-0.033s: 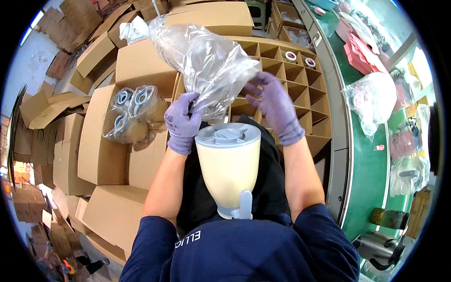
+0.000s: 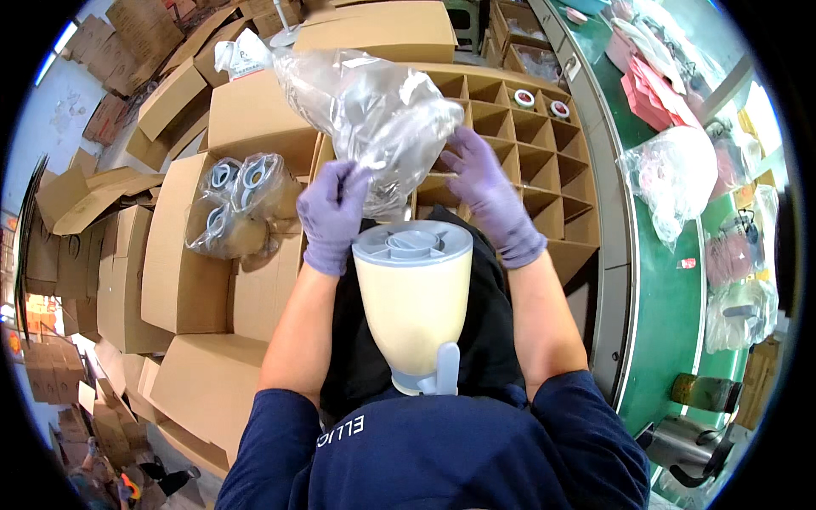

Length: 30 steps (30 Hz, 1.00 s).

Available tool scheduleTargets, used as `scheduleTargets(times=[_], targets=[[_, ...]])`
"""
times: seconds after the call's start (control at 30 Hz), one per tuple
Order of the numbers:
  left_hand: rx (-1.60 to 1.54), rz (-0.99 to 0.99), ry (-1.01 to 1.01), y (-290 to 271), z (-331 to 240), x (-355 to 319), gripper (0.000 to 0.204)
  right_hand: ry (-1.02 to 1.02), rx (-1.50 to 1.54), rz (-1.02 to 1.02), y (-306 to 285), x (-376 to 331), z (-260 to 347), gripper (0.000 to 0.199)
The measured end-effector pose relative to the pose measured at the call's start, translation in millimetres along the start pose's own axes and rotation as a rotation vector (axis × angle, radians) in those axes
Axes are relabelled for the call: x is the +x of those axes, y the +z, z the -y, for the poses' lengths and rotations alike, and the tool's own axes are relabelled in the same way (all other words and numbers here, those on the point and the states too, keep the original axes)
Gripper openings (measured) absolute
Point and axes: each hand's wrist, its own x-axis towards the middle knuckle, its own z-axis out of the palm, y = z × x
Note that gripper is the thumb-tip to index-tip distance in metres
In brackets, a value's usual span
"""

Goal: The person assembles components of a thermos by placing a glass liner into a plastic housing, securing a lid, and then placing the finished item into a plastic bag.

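Both gloved hands pinch a clear plastic bag (image 2: pixel 374 119) open: left hand (image 2: pixel 333 212) at seven o'clock, right hand (image 2: pixel 486 191) at four. Cream blender jug (image 2: pixel 414 297) rests in the lap, just below, unbagged.

hands (image 2: pixel 333 217): 2 purple gloves | navy short sleeves | black apron

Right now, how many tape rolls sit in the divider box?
2. Both lie in the far cells of the cardboard divider box: one tape roll and a second tape roll beside it. More may be hidden behind the plastic bag.
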Motion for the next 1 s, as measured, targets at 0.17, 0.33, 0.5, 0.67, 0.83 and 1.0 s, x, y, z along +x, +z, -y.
scheduleTargets(times=[0.17,0.33,0.5,0.67,0.83,1.0], targets=[[-0.160,0.283,-0.103,0.2,-22.4,18.5,0.013,0.211,0.227,-0.399,-30.4,38.7,-24.2,0.050],[-0.462,0.064,-0.441,-4.1,2.4,-1.9,0.021,-0.093,0.341,0.015,-63.5,5.1,-36.6,0.028],[-0.654,0.067,-0.455,-11.4,-1.1,-74.2,0.036,0.142,0.066,0.031,-74.5,-75.0,-54.6,0.023],[-0.066,-0.012,-0.239,-43.2,-42.1,-121.2,0.037,-0.043,-0.059,0.419,-76.8,-125.4,-25.3,0.024],[0.238,0.210,0.249,-77.2,-75.7,-139.1,0.037,-0.180,-0.591,0.533,-78.2,-140.8,-9.3,0.010],[0.004,0.529,0.175,-96.3,-68.9,-207.8,0.040,-0.373,-0.744,0.533,-66.4,-178.5,-17.7,0.019]])
